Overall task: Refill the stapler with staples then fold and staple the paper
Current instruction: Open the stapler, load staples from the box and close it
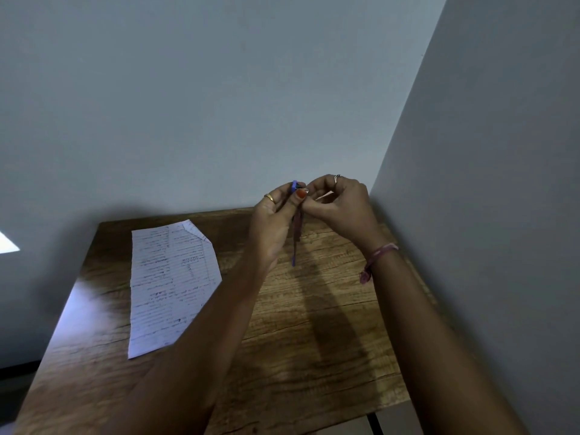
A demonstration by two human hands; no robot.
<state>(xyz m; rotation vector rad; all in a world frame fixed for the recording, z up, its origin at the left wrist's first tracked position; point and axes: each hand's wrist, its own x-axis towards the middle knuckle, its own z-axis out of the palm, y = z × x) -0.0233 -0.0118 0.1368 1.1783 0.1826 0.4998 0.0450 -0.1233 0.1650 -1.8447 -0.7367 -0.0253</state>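
Observation:
A small blue stapler [295, 233] is held upright above the wooden table [314, 309], seen edge-on. My left hand [274, 224] grips it, thumb near its top end. My right hand [339, 202] has its fingers curled at the stapler's top and pinches something small there; what it pinches is too small to make out. A sheet of lined, handwritten paper [171, 284] lies flat on the table to the left of my hands, its far right corner folded over.
The table stands in a corner, with a grey wall [219, 105] behind it and another wall [502, 183] close on the right. The table's left edge drops off to a dark floor.

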